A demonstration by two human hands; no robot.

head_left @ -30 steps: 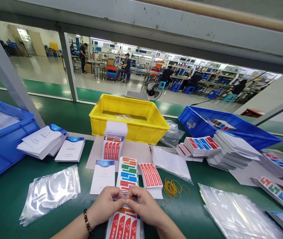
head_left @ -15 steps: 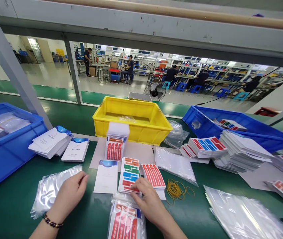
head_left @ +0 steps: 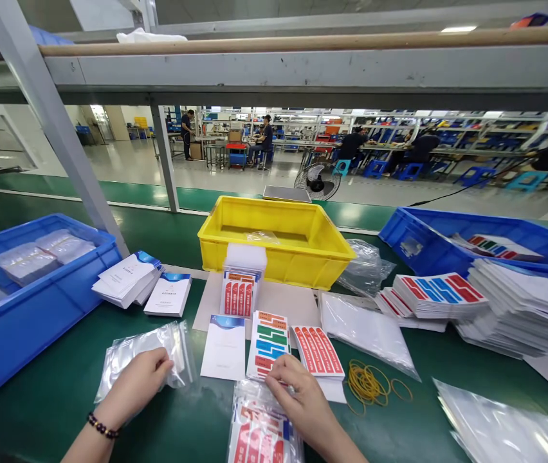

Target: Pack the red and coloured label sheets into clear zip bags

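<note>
My left hand [head_left: 135,384] rests on a stack of clear plastic bags [head_left: 148,355] at the lower left, its fingers curled and pinching the top bag. My right hand [head_left: 298,400] lies at the lower middle, fingers bent on the near edge of a sheet of green, blue and red stickers [head_left: 268,344]. Just below it sits a clear bag filled with red sticker sheets [head_left: 260,434]. A white booklet [head_left: 224,347] lies left of the stickers, a red sticker sheet [head_left: 318,350] to the right.
A yellow bin [head_left: 278,241] stands at the back centre, blue bins at the left [head_left: 23,302] and right [head_left: 471,241]. Booklet stacks [head_left: 132,280], sticker piles [head_left: 440,292], yellow rubber bands [head_left: 368,384] and more clear bags [head_left: 500,424] cover the green table. People work in the hall behind.
My hands parted from the filled bag: the left moved out to the clear bag stack and closed on it, the right went to the coloured sticker sheet. The view tilted up.
</note>
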